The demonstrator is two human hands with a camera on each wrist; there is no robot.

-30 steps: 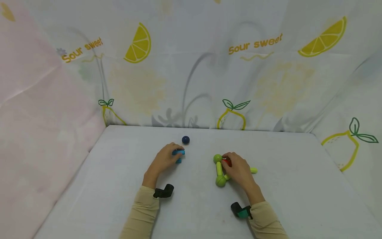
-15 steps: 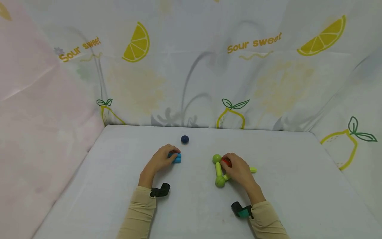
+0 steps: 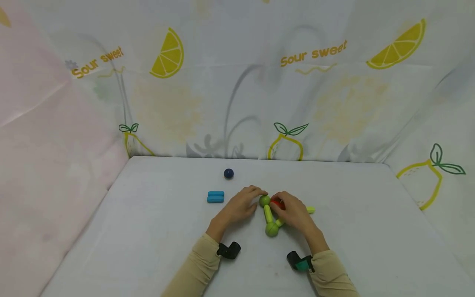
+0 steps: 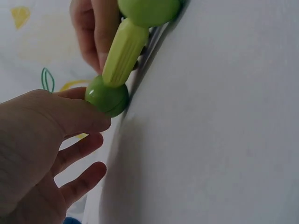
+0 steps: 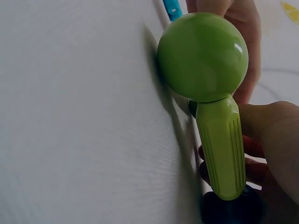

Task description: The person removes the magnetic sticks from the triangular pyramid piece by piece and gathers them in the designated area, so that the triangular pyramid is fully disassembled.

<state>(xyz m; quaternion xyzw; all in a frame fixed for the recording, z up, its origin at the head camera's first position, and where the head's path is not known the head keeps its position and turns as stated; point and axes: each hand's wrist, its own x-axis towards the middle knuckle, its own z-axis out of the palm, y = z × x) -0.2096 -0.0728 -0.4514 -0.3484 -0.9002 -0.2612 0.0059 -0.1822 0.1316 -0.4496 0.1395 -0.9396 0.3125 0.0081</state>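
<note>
In the head view a green ball (image 3: 264, 201) lies at the far end of a lime rod (image 3: 268, 214) that runs to a nearer green ball (image 3: 272, 229). My left hand (image 3: 239, 206) pinches the far ball between thumb and index finger; its other fingers spread away from it, as the left wrist view shows. My right hand (image 3: 294, 210) holds a red ball (image 3: 277, 204), mostly covered by its fingers. A second lime rod (image 5: 222, 149) leads from the nearer ball to a dark ball (image 5: 233, 206), seen in the right wrist view. Another lime rod end (image 3: 311, 209) sticks out beyond my right hand.
Two blue rods (image 3: 215, 196) lie side by side left of my left hand. A navy ball (image 3: 229, 173) sits farther back on the white table (image 3: 156, 231). Behind it hangs a lemon-printed cloth (image 3: 208, 82).
My left hand has let go of the blue rods, leaving them side by side, and moved right to the far green ball. The joined green pieces have shifted slightly; my right hand stays in place.
</note>
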